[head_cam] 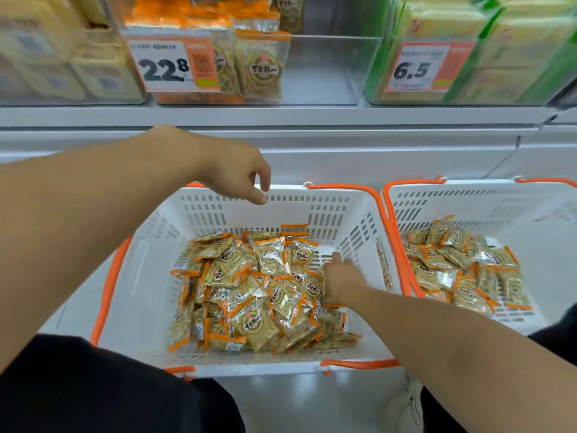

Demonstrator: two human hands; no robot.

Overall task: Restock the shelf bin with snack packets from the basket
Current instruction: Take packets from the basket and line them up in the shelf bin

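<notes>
snack packets judged light, crinkly, slippery; best pinched by sealed edges | right hand fingers buried in pile at basket right edge, grip not discernible | left hand loosely curled, nothing held

The left hand hangs above the basket's far rim on a bare forearm stretched in from the left, wrist bent downward, fingers loosely curled and holding nothing. The right hand reaches low by the basket's right wall, back uppermost, fingers curled down out of sight; its grip cannot be told.
</notes>
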